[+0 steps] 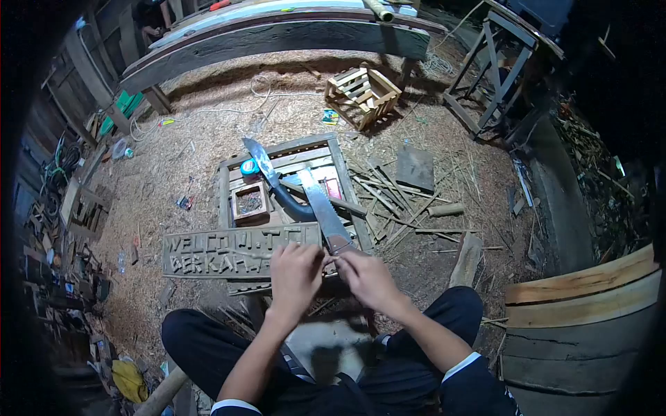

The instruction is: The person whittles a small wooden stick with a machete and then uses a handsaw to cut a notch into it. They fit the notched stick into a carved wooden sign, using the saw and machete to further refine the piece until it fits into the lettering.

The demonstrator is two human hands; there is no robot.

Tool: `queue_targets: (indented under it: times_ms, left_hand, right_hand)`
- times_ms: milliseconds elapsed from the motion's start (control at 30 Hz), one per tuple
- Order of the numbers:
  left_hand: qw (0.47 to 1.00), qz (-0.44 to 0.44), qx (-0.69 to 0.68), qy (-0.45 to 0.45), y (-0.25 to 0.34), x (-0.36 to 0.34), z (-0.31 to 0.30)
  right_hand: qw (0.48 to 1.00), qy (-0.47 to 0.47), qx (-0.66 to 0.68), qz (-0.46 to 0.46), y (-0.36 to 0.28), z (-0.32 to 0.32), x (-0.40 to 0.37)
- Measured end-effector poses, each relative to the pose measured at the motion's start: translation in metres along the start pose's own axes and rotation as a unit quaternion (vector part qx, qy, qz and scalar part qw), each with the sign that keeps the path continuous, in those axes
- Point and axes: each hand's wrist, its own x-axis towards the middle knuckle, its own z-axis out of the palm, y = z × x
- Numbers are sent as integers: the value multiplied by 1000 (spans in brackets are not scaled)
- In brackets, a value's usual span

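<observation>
My left hand [294,272] is closed over the lower right part of a grey wooden sign [208,267], which carries raised letters beginning "WELCOM". My right hand [368,279] is closed too, its fingertips meeting those of the left at a small thin piece [329,263] that I cannot make out. Just beyond the right fingers lies a long flat metal blade [323,211]. A machete [261,161] with a dark curved handle rests to its left. Both lie across a low slatted wooden table [336,149], together with a small wooden box [250,202] and a blue-lidded tub [249,167].
Bamboo sticks [395,201] and a square board [415,168] lie right of the table. Beyond stand a slatted crate [363,97], a long workbench [277,45] and a trestle [496,69]. Planks [583,312] are at the right. Shavings cover the floor.
</observation>
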Motion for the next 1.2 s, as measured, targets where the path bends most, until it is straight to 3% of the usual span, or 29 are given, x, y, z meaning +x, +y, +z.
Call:
queue_targets:
  times_ms: [100,133,167,200,233,300,367,500,567,633,700,800,933,1033,1100,1133,1200]
  left_hand:
    - [964,-66,-246,-81,-12,13,-12]
    - [964,-69,-245,-77,-11,13,-16]
    - [920,-115,-356,-118,-9,12,-20]
    - [858,-158,-462,-158,-8,12,-22]
    - [858,-159,-462,-158,-8,11,-21]
    - [800,-177,-540,-192,-10,9,-22]
    - [778,-175,-572,-193,-12,6,-18]
    - [728,-152,-634,-214,-14,6,-16]
    - [725,-155,-635,-218,-13,6,-23]
    - [721,-157,-636,-223,-13,9,-25]
    - [785,-132,-574,-191,-14,9,-25]
    - [800,-143,-554,-179,-9,8,-27]
    - [772,-157,-595,-160,-5,8,-25]
    - [768,-161,-608,-120,-4,9,-22]
    - [857,-113,-490,-117,-5,11,-25]
    - [857,-113,-489,-115,-5,12,-28]
    - [916,-81,-381,-95,-3,13,-36]
  right_hand:
    - [986,-63,154,-2,-14,-40,11]
    - [965,-115,237,13,-14,-49,12]
    - [965,-118,236,12,-12,-54,12]
    - [931,-171,322,17,-11,-57,12]
    - [887,-222,405,22,-12,-60,12]
    - [875,-227,426,17,-21,-57,11]
    - [800,-241,548,50,-28,-54,9]
    - [756,-297,581,40,-30,-58,11]
    - [756,-331,561,67,-28,-57,13]
    - [761,-309,565,78,-28,-55,13]
    - [766,-287,569,92,-29,-54,12]
    - [776,-244,575,87,-28,-52,14]
    - [772,-242,582,85,-28,-50,12]
    - [782,-180,591,78,-37,-50,12]
    - [857,-166,484,49,-34,-59,14]
    - [871,-170,457,60,-37,-62,14]
    - [883,-167,437,41,-32,-56,13]
